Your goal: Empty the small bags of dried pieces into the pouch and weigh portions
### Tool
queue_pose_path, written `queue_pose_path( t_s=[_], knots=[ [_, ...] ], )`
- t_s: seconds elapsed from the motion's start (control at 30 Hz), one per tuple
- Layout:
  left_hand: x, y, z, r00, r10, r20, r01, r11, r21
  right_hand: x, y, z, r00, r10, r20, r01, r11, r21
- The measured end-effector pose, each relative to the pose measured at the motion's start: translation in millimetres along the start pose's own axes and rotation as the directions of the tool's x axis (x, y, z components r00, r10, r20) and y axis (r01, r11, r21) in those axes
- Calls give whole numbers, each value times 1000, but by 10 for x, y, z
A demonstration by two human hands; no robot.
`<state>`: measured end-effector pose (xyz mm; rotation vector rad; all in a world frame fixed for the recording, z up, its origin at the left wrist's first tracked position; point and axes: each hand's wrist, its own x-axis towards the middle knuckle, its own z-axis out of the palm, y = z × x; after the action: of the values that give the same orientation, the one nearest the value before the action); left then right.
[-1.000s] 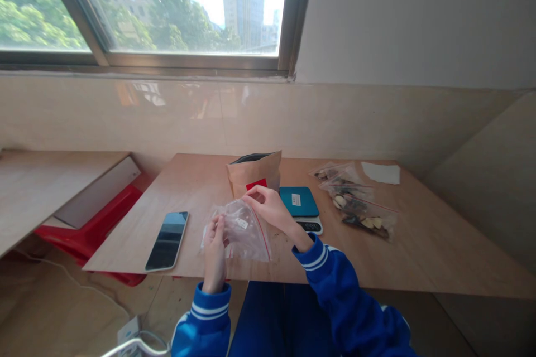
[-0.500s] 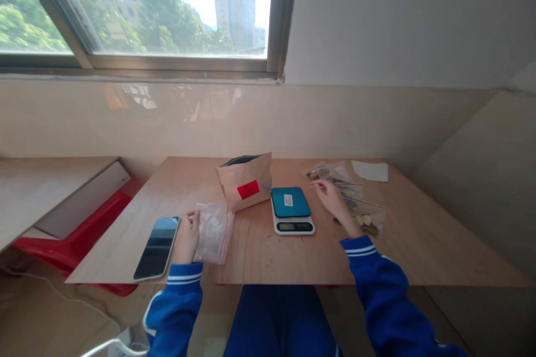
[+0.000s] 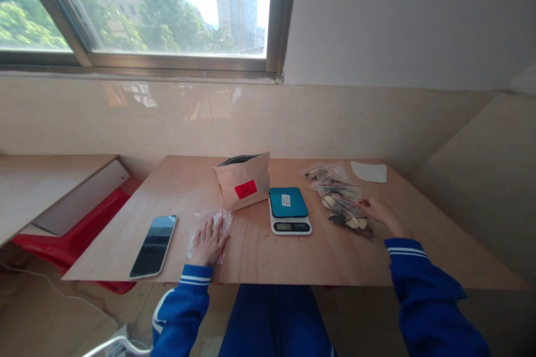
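My left hand lies flat with fingers spread on clear plastic zip bags, left of the middle of the table. At the right, my right hand pinches the upper corner of a clear zip bag holding dark and pale dried slices. More filled zip bags overlap behind it. Between my hands sits a white kitchen scale with a teal top and a small label. Behind the flat bags, a brown paper pouch with a red label stands with its mouth open.
A phone lies screen up at the table's left. White paper rests at the back right of the wooden table. A red stool stands to the left, beside another table. A wall and window border the back.
My left hand has moved right and flattened onto the plastic bags. My right hand has come down and to the right, from above the bags at the back to the nearest filled bag's corner.
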<state>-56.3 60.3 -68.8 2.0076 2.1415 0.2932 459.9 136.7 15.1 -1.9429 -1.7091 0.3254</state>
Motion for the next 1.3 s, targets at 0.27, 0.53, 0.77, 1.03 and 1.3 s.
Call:
queue_pose_path(
  t_s=[0.27,0.53,0.77,1.03,1.3],
  knots=[
    [63,-84,-361,992,107,-69,-118,976,-184,-371,-572,-239,991,-84,102,67,984,163],
    [-544,969,-821,985,69,-157,-172,434,-884,-1025,-1763,-42,990,-142,8,132,940,315],
    [-837,1529,-812,998,61,-16,-22,97,-995,-1588,-2475,416,941,-324,102,237,841,487],
    [-839,1335,-780,995,81,-55,-71,224,-972,-1700,-2526,532,939,-294,180,129,782,610],
    [-860,1310,-845,992,90,-85,-105,252,-962,-1727,-2548,541,967,-209,145,50,716,696]
  ],
)
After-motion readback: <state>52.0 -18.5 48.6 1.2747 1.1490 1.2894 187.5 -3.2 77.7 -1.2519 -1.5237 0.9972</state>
